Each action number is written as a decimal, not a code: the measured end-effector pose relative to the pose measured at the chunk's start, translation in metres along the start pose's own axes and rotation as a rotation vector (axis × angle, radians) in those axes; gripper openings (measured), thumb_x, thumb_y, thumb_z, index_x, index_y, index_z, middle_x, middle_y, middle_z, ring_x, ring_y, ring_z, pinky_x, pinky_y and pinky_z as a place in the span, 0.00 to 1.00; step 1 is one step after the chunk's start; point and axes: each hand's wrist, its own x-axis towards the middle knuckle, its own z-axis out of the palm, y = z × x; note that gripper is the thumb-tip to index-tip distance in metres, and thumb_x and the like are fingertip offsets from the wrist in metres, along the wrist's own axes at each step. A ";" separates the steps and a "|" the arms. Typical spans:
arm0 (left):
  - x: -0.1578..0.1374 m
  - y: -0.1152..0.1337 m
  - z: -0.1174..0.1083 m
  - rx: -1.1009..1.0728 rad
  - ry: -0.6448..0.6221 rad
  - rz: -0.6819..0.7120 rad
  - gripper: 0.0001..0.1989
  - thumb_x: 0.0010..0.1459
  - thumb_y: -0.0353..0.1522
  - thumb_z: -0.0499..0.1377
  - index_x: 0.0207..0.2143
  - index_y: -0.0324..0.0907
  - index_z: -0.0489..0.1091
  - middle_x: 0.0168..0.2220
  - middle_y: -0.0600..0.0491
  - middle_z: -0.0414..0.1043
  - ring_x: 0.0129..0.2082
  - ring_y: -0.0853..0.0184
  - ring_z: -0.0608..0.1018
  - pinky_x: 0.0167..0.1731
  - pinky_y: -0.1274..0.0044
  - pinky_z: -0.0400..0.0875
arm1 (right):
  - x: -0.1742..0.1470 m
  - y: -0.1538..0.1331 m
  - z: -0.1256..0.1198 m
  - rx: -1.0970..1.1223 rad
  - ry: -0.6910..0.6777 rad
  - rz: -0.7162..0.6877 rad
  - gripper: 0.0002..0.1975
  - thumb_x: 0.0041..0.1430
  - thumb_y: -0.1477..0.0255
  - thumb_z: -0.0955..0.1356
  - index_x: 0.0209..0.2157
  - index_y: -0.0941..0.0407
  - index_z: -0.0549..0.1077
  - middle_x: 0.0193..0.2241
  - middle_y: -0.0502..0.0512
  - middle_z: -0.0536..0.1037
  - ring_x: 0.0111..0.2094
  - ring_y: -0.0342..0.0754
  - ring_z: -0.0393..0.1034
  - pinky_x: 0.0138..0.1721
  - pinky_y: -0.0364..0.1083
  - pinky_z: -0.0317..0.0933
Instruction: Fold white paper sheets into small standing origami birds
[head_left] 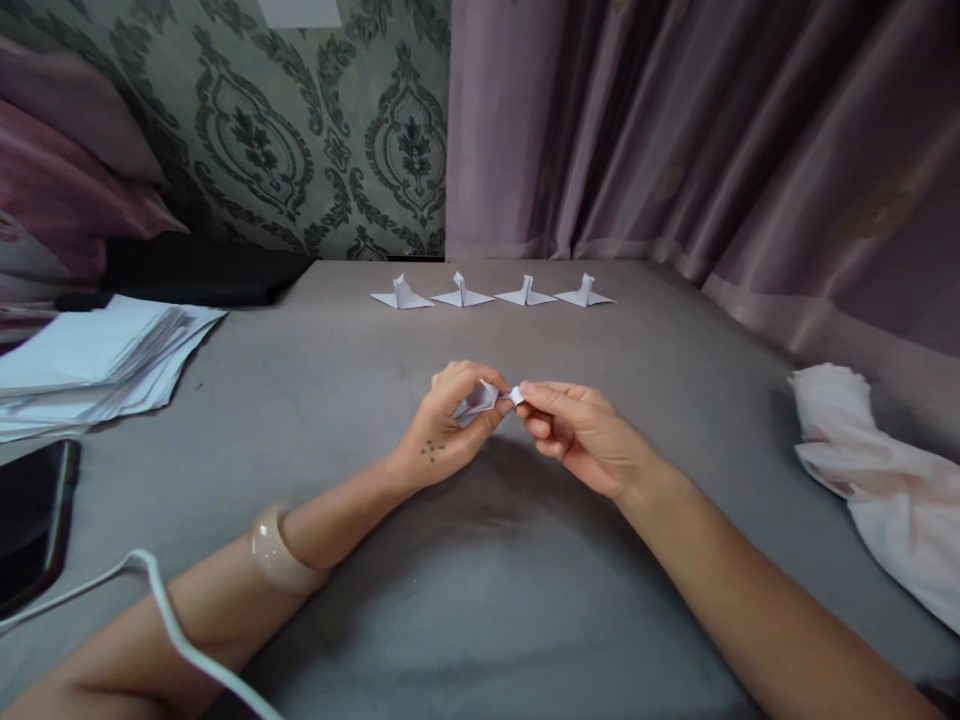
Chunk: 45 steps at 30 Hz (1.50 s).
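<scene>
A small piece of folded white paper (480,398) is held between both hands above the grey surface. My left hand (456,425) curls around its wider part, fingers and thumb closed on it. At its small tip, the thumb and fingers of my right hand (577,428) pinch the paper. The fingertips of the two hands nearly meet there. Part of the paper is hidden inside my left hand. Beyond the hands, several folded white paper figures (526,292) stand in a row, each with flat pointed sides and an upright middle.
On the left lie a stack of white paper (97,350), a dark phone (34,520) and a black cloth (202,268). A white cable (172,620) crosses over my left forearm. Pale crumpled cloth (885,480) lies at the right, below a purple curtain (712,130).
</scene>
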 end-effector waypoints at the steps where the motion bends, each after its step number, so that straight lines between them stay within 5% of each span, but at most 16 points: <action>1: 0.000 0.000 0.000 0.000 0.002 -0.002 0.04 0.62 0.34 0.58 0.38 0.43 0.68 0.35 0.50 0.71 0.36 0.65 0.71 0.41 0.72 0.62 | 0.000 0.001 0.000 0.039 -0.013 0.025 0.12 0.47 0.64 0.75 0.27 0.58 0.75 0.26 0.49 0.72 0.21 0.35 0.59 0.16 0.36 0.50; 17: -0.001 -0.004 0.002 -0.164 0.099 -0.054 0.05 0.58 0.34 0.62 0.37 0.44 0.75 0.37 0.49 0.74 0.40 0.63 0.74 0.44 0.70 0.66 | 0.000 0.007 0.006 0.129 -0.018 -0.003 0.11 0.47 0.66 0.75 0.30 0.58 0.77 0.26 0.47 0.69 0.20 0.34 0.55 0.16 0.36 0.48; 38: -0.001 0.003 0.003 -0.214 0.052 -0.158 0.04 0.57 0.33 0.63 0.31 0.43 0.77 0.33 0.50 0.75 0.35 0.66 0.75 0.40 0.73 0.68 | -0.002 0.005 0.008 -0.205 0.141 -0.084 0.11 0.46 0.65 0.72 0.21 0.58 0.72 0.20 0.48 0.69 0.19 0.37 0.57 0.16 0.39 0.49; 41: -0.001 0.003 0.003 -0.258 0.059 -0.202 0.04 0.57 0.34 0.63 0.31 0.43 0.76 0.33 0.52 0.74 0.34 0.67 0.73 0.38 0.74 0.67 | -0.005 0.002 0.008 -0.354 0.147 -0.141 0.11 0.49 0.65 0.70 0.21 0.57 0.73 0.19 0.48 0.69 0.18 0.38 0.58 0.18 0.40 0.52; 45: 0.000 0.001 0.002 -0.323 0.072 -0.287 0.06 0.57 0.35 0.63 0.30 0.43 0.75 0.32 0.53 0.73 0.33 0.68 0.72 0.36 0.76 0.65 | -0.008 0.004 0.007 -0.639 0.217 -0.397 0.07 0.53 0.67 0.69 0.28 0.56 0.76 0.23 0.50 0.73 0.22 0.41 0.64 0.24 0.43 0.59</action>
